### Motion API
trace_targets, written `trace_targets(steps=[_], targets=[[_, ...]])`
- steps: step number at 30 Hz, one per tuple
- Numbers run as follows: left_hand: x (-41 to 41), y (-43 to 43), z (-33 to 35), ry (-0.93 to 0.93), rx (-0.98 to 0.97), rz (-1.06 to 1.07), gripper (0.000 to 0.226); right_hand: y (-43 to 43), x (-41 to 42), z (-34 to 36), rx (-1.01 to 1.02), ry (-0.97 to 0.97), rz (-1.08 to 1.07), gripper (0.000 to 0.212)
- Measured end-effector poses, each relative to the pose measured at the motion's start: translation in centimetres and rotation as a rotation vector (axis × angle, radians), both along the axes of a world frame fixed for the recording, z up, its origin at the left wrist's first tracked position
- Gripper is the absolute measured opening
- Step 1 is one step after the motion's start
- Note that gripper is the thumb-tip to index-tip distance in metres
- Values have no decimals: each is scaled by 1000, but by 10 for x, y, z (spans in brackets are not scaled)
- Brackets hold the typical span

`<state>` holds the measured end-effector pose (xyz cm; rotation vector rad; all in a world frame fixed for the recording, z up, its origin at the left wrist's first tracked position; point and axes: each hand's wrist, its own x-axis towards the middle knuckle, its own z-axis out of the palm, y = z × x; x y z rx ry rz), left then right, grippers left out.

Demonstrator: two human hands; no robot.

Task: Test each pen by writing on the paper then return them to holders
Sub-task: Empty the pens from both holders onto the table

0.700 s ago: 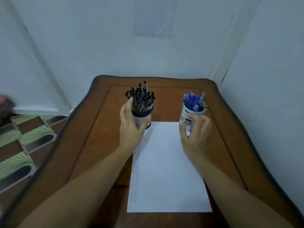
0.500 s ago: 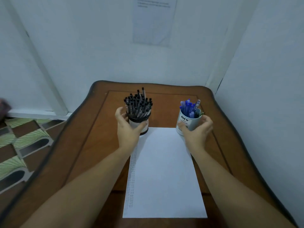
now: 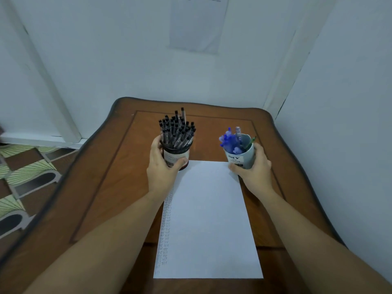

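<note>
White walls are seen behind a brown wooden table point(image 3: 101, 187), and a sheet point(image 3: 197, 24) is stuck on the far wall. Patterned floor tiles point(image 3: 25, 177) are seen past the table's left edge.

From the head view, a white paper point(image 3: 210, 219) is laid in the middle of the table. Its long sides run from the near edge toward the far edge. A row of small written marks point(image 3: 166, 225) is seen down its left side. The rest of it looks blank.

At the paper's far left corner, a black holder point(image 3: 177, 154) full of black pens point(image 3: 177, 130) is gripped by the left hand point(image 3: 163, 166). The fingers are curled round it and the thumb is pressed across its front. At the far right corner, a white cup point(image 3: 239, 158) of blue pens point(image 3: 230, 141) is gripped by the right hand point(image 3: 252, 168), with the fingers wrapped round from the right side. The cup looks tipped a little to the left and is blurred. It cannot be told if it is lifted.

All pens are stood with their long way up, tops just above the hands. The black pens are nearer the left hand and the blue pens nearer the right. No pen has been taken out yet, so most likely a hand must be let go and moved up to pick one by its top.
</note>
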<state>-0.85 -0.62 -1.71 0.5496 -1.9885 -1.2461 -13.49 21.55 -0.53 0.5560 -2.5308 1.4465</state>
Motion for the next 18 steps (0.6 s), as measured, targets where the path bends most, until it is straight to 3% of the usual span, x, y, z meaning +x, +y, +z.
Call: trace_targets(steps=[11, 18], targets=[[2, 1, 1, 18, 4, -11, 87, 67, 6, 15, 760, 607, 105, 89], [1, 1, 2, 9, 15, 0, 88, 118, -27, 31, 918, 882, 105, 100]])
